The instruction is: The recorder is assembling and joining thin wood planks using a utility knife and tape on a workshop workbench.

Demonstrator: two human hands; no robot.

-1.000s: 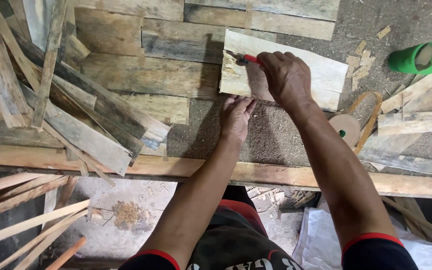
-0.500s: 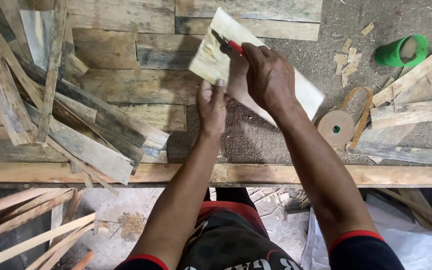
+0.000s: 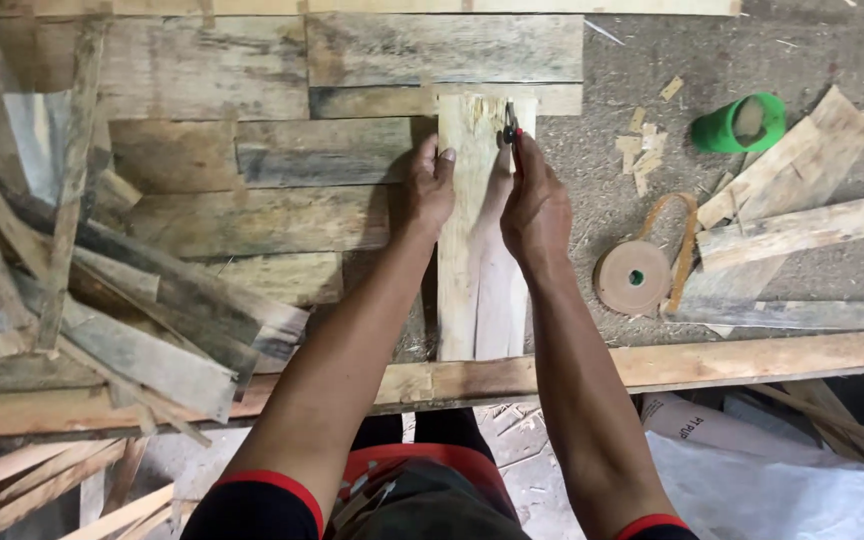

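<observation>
Head view: your left hand (image 3: 428, 190) presses flat on the pale board's (image 3: 472, 300) left edge. Your right hand (image 3: 535, 205) grips what looks like red-handled pliers (image 3: 510, 128) at its top end.

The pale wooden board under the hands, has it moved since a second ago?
Yes. The pale board has turned: it lay crosswise and slanted before, and now it runs lengthwise toward the person, its near end by the bench-edge beam. The green cup serves as reference.

Soft even daylight; sharp (faint shadows only)
</observation>
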